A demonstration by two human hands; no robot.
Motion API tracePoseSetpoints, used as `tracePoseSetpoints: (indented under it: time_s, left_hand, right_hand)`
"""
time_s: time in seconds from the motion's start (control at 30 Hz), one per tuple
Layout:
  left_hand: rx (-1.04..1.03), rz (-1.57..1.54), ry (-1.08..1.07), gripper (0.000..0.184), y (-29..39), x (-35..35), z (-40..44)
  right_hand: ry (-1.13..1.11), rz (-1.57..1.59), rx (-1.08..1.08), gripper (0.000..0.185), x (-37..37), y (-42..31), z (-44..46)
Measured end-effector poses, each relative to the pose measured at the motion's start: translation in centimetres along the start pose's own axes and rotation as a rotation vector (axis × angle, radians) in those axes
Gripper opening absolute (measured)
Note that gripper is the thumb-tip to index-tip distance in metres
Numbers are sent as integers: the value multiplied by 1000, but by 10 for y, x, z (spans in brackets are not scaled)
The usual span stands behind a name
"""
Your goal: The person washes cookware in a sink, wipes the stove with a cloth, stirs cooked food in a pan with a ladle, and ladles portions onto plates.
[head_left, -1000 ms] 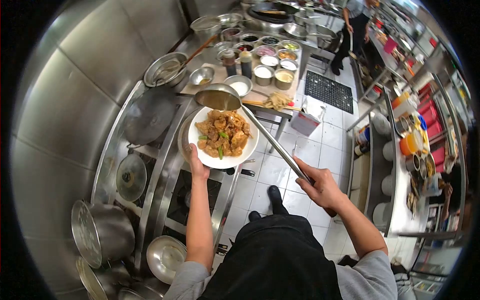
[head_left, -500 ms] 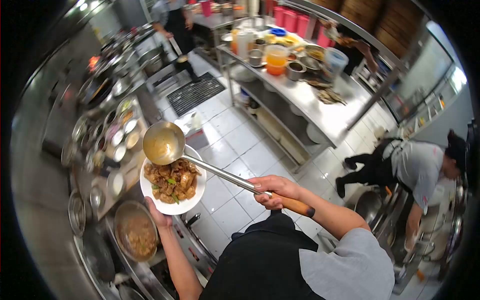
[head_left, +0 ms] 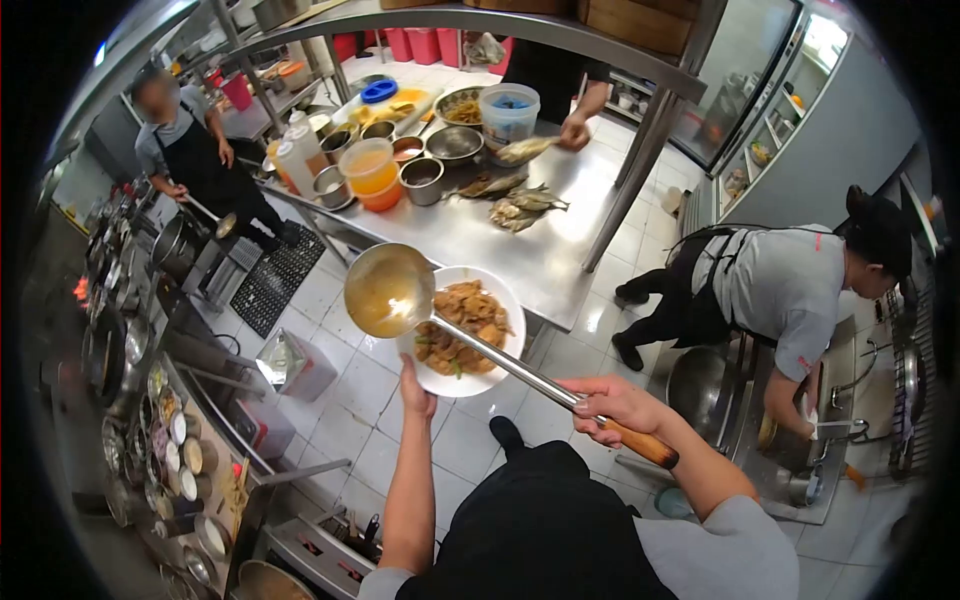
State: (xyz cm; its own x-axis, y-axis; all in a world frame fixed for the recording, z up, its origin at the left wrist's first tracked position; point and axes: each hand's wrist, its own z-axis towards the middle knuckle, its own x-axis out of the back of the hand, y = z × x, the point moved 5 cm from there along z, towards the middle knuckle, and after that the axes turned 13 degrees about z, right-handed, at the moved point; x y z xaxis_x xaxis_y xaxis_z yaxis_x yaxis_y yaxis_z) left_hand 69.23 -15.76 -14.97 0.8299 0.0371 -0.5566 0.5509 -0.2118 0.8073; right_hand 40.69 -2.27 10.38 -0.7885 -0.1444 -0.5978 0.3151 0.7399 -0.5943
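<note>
Left grip point(head_left: 418, 391) — part-hidden under plate point(head_left: 477, 386).

No legible txt, nos., or signs

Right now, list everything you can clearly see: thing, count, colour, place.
plate: one, white, centre
food: one serving, brown, on plate
nearest ladle: one, silver and brown, over plate
central counter: one, silver, beyond plate
tub: one, orange, on counter
bucket: one, translucent, on counter
fish: several, tan, on counter
co-workers: three, grey or black clothes, left, right, behind counter
kitchenware: many, mostly silver, around
left hand: one, bare, holding plate
right hand: one, bare, gripping ladle
</note>
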Motion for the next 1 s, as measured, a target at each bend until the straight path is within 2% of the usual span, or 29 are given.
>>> tracePoseSetpoints:
  time_s: [0.13,0.27,0.37,0.4,0.47,0.5,0.53,0.57,0.63,0.67,0.7,0.73,0.8,0.83,0.9,0.97,1.0]
  left_hand:
    - [110,-16,-31,59,-47,-65,61]
    - [157,28,-38,56,-77,-97,103]
    - [243,107,-23,56,-80,-111,120]
    - [181,40,16,51,-89,-112,130]
    - [251,262,21,45,-108,-107,145]
    - [175,203,44,45,-117,-108,152]
    - [232,216,19,53,-97,-126,144]
    - [298,253,95,57,-156,-95,178]
    - [203,412,105,66,-115,-128,172]
    - [210,455,240,69,-133,-126,186]
    - [182,482,229,76,-117,-137,187]
    - [176,722,282,81,-96,-143,184]
    - [361,806,313,85,-69,-154,174]
    - [360,741,287,86,-65,-157,173]
    - [357,619,235,88,-56,-163,171]
    - [391,398,33,87,-33,-155,150]
    - [403,282,-67,87,-21,-156,138]
  right_hand:
    - [95,51,36,56,32,-28,-10]
    - [95,186,76,58,66,-35,-12]
    - [118,257,79,56,81,-42,-17]
    - [145,290,107,54,88,-41,-21]
    - [158,327,139,49,103,-40,-24]
    - [128,332,149,45,110,-40,-23]
    - [91,337,151,41,115,-40,-23]
    - [98,339,124,40,116,-45,-25]
    - [103,339,123,45,126,-43,-28]
    - [108,344,158,51,133,-42,-31]
    - [132,-67,190,43,134,-51,-30]
    - [158,-472,237,35,130,-59,-33]
    - [157,-869,280,30,123,-68,-31]
    - [127,-862,271,31,121,-70,-29]
    - [139,-487,207,29,117,-73,-24]
    - [208,242,65,22,111,-63,-21]
    - [169,-115,111,19,109,-69,-19]
